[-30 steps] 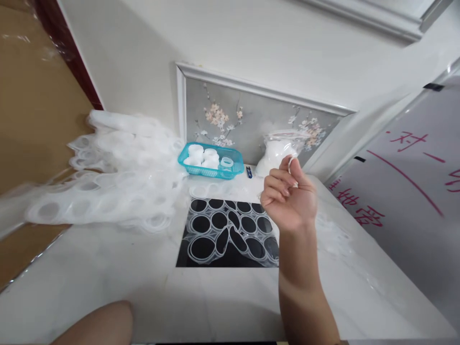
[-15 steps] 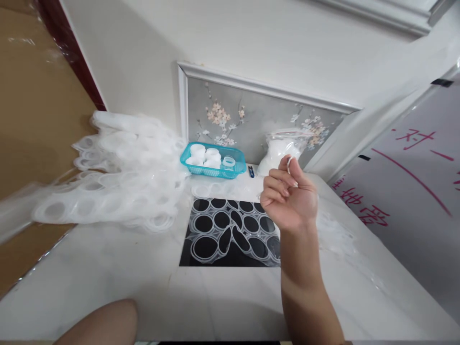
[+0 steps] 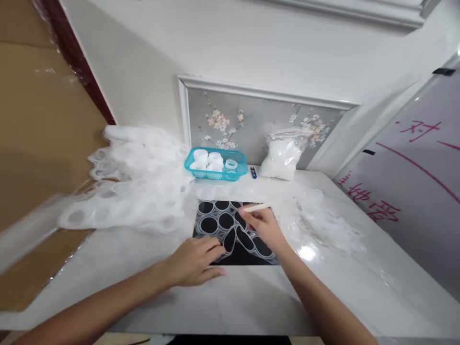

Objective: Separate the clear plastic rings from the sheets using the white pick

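A clear plastic sheet of joined white rings (image 3: 217, 224) lies over a black rectangular mat (image 3: 247, 261) on the table. My left hand (image 3: 197, 261) rests on its lower left part, fingers stretched out and thumb apart. Over the upper right of the rings, my right hand (image 3: 262, 224) is closed around a slim white stick (image 3: 256, 207), which points to the right. Several rings near the middle are bent into narrow ovals. Part of the sheet is hidden under both hands.
Behind the mat stands a turquoise basket (image 3: 237, 175) with white rolls and a clear ring. Beside it are small blue snips (image 3: 253, 172) and a bag of white material (image 3: 282, 160). Ring sheets (image 3: 132, 203) pile up at left; clear plastic scraps (image 3: 323, 225) lie right.
My right hand has come down from its raised position to the ring sheet, and the white stick now shows clearly. My left hand has come into view and onto the sheet.
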The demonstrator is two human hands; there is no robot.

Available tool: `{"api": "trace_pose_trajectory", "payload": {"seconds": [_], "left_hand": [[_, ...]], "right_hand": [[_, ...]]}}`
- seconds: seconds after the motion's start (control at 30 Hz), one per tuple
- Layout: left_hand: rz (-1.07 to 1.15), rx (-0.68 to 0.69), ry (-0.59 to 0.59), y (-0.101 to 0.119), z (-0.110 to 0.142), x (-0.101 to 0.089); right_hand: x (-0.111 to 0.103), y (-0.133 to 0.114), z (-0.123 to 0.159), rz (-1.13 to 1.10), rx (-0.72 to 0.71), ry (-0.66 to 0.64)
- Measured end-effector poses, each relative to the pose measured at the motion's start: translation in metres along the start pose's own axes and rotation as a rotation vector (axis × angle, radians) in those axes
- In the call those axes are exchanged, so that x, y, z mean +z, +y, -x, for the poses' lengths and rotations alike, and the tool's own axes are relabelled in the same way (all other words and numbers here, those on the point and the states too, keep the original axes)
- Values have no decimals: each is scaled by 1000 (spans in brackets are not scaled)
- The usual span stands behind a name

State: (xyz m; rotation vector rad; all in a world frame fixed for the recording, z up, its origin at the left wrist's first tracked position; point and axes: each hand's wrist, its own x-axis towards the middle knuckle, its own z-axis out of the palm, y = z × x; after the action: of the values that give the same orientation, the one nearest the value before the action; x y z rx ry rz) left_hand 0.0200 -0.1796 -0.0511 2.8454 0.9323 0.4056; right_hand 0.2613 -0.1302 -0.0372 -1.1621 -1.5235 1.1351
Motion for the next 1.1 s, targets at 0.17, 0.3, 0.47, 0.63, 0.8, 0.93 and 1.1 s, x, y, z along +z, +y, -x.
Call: {"api": "trace_pose_trajectory", "payload": {"seconds": [0.17, 0.3, 0.47, 0.63, 0.8, 0.93, 1.1], "left_hand": [[-23, -73, -177, -17, 26, 2], [-58, -146, -258, -24, 33, -15], [-159, -312, -285, -27, 13, -35], [-275, -348, -320, -6, -9, -22], [-396, -300, -298, 16, 0, 16], [-394, -301, -294, 18, 9, 28], [-341, -366, -297, 19, 12, 28]], "right_hand": [[-58, 46, 43, 376, 163, 162], [-76, 61, 69, 341, 266, 150], [-76, 45, 63, -154, 313, 299], [-43, 19, 25, -123, 232, 224], [39, 23, -7, -16, 154, -114], [79, 35, -17, 55, 104, -287], [84, 40, -16, 152, 24, -338]]}}
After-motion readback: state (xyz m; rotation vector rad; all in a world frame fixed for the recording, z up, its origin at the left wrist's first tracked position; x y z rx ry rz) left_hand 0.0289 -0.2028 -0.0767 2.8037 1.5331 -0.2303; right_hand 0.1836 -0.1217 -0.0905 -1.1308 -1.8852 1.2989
